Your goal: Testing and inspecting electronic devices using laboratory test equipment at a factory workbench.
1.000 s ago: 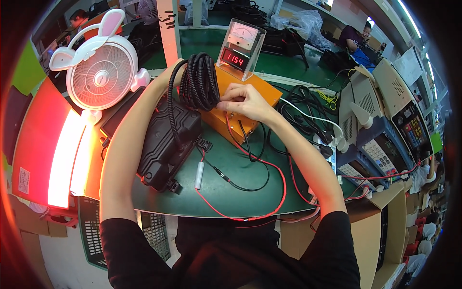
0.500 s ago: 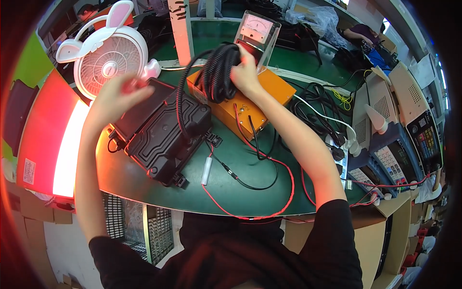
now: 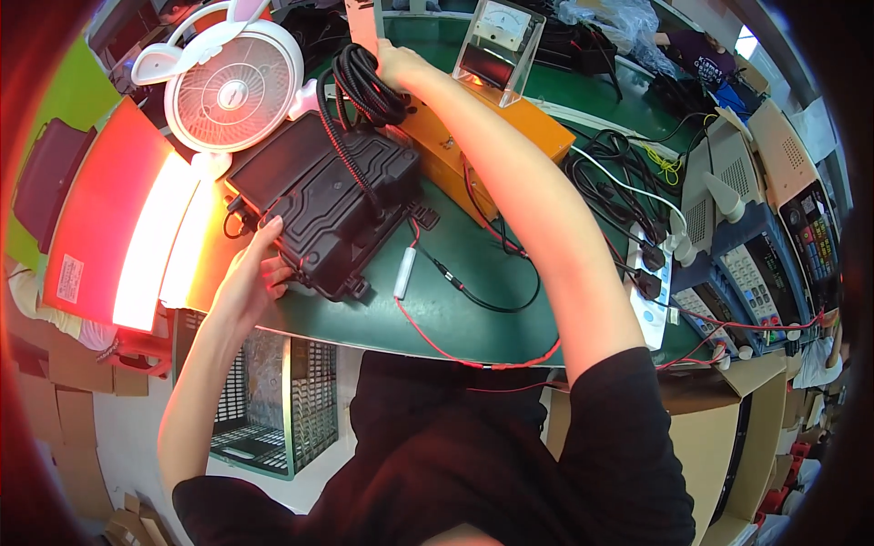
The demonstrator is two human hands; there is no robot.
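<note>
A black plastic case (image 3: 341,214) with moulded ridges lies on the green table. At its near left corner is my left hand (image 3: 250,278), thumb against the side and fingers bent around the lower edge. My right hand (image 3: 399,66) is closed on a bundle of coiled black cable (image 3: 369,86), held beyond the case's far edge. One ribbed length of that cable runs down to the case's top. Beside the case's latch, a white inline connector (image 3: 403,273) on a red wire and a thin black lead (image 3: 464,286) lie on the table.
An orange box (image 3: 446,150) carries an analog meter (image 3: 496,41) in a clear stand. A white rabbit-eared fan (image 3: 232,91) and a glowing red-and-white panel (image 3: 114,214) stand left. At right are a power strip (image 3: 648,305), tangled cables and bench instruments (image 3: 742,278).
My left hand has come down from above the case to its near left corner. My right hand has carried the coiled cable left and away from me, off the orange box's middle.
</note>
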